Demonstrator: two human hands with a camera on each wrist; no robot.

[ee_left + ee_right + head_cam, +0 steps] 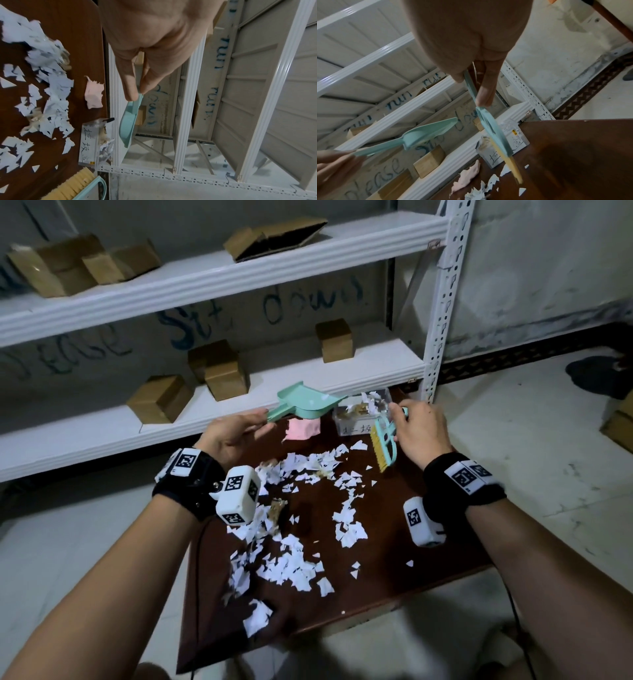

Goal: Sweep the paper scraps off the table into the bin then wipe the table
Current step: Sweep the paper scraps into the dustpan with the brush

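Sweeping has barely begun, I judge: the brown counter [428,525] is strewn with white paper scraps [291,570], and the clear bin [363,416] at its far edge holds only a few. The left hand [227,438] pinches the dustpan [305,405] handle, lifted; the right hand [421,433] grips the brush [383,446]. Next, lower the dustpan and brush scraps into it. A pink cloth [303,429] waits beside the bin.

We read blue handwriting on the wall [212,333] behind the shelves: "sit down" in the head view, "please" and "run" from the right wrist. The clear bin [356,419] bears handwritten characters we cannot make out.
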